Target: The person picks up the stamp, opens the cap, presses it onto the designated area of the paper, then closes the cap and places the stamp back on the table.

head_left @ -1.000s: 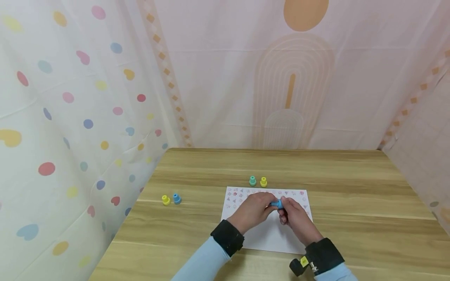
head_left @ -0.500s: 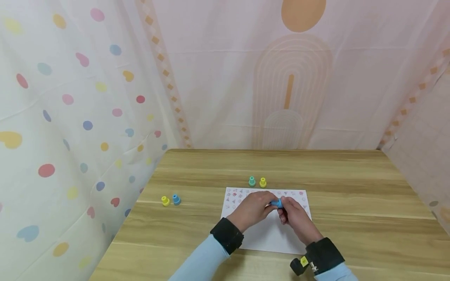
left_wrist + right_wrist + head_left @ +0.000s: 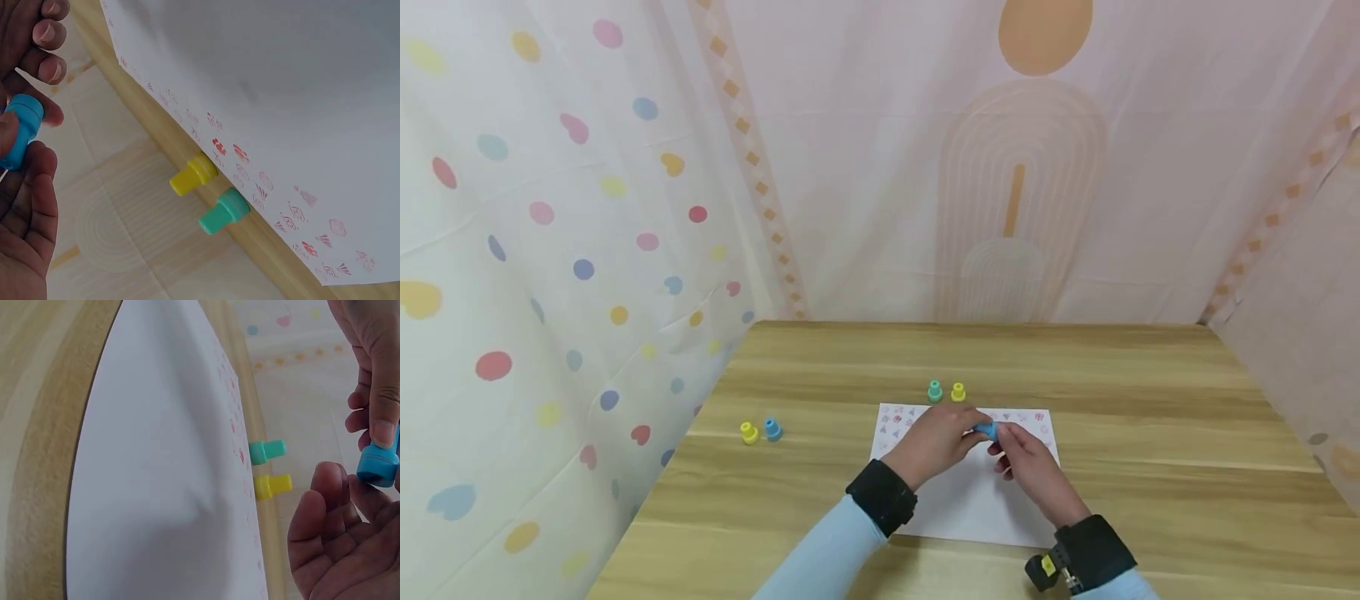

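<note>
A small blue toy stamp (image 3: 987, 430) is held between both hands above a white sheet of paper (image 3: 970, 504). Its narrow handle is pinched by my left hand (image 3: 934, 446), with the thumb pressed on it in the right wrist view. At the wide end (image 3: 377, 466), my right hand (image 3: 1036, 473) appears to pinch with thumb and index finger, while its other fingers are loosely bent away. Whether a cap sits on that end cannot be told. Rows of small red and pink prints (image 3: 240, 153) run along the sheet's far part.
Just beyond the paper's far edge stand a green stamp (image 3: 935, 391) and a yellow stamp (image 3: 958, 392). Another yellow stamp (image 3: 749, 432) and a second blue stamp (image 3: 773, 430) stand to the left on the wooden table (image 3: 1150, 433). Patterned curtains (image 3: 865, 167) hang behind.
The right hand's lower fingers have spread slightly away from the stamp, and the stamp has shifted a little left in view. The head view has moved slightly. Other stamps stay put.
</note>
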A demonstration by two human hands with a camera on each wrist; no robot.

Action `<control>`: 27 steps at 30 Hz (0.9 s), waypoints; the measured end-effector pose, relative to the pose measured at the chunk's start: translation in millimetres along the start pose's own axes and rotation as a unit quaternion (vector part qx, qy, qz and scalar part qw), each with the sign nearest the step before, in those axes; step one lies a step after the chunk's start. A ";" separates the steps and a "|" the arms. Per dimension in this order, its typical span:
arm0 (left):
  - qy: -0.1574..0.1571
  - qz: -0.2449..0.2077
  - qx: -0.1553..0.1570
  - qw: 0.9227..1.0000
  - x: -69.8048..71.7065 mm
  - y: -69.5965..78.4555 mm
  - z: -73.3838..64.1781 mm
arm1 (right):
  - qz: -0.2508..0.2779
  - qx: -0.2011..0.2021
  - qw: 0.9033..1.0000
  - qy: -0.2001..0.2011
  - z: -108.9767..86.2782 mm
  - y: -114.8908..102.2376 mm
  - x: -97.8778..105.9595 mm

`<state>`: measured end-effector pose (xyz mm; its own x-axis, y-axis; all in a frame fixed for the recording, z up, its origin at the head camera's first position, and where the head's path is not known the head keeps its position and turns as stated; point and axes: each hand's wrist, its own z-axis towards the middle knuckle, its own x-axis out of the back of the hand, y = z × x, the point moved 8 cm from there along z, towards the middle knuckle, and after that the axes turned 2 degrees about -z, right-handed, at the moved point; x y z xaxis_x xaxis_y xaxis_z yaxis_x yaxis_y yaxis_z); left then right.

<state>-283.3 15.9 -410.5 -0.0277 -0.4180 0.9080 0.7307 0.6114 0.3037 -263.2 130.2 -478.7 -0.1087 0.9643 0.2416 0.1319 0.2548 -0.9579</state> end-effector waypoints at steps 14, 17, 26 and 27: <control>-0.039 0.073 0.027 0.996 13.1 -27.2 22.6 | -0.374 0.117 0.919 0.039 -6.6 -22.0 1.9; -0.054 0.097 0.029 0.993 14.5 -31.6 32.9 | -0.433 0.135 0.891 0.033 -10.1 -25.9 -2.5; -0.079 0.111 0.037 0.990 12.2 -38.8 63.5 | -0.499 0.147 0.854 0.022 -18.7 -27.5 -9.8; -0.083 0.114 0.038 0.989 11.0 -38.9 66.3 | -0.500 0.146 0.854 0.020 -19.4 -27.4 -10.2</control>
<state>-357.2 32.0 -393.2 0.0156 -0.1523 0.9882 0.6779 0.7281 0.1015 -246.6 114.8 -452.0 0.0115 0.2792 0.9602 -0.2587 0.9284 -0.2669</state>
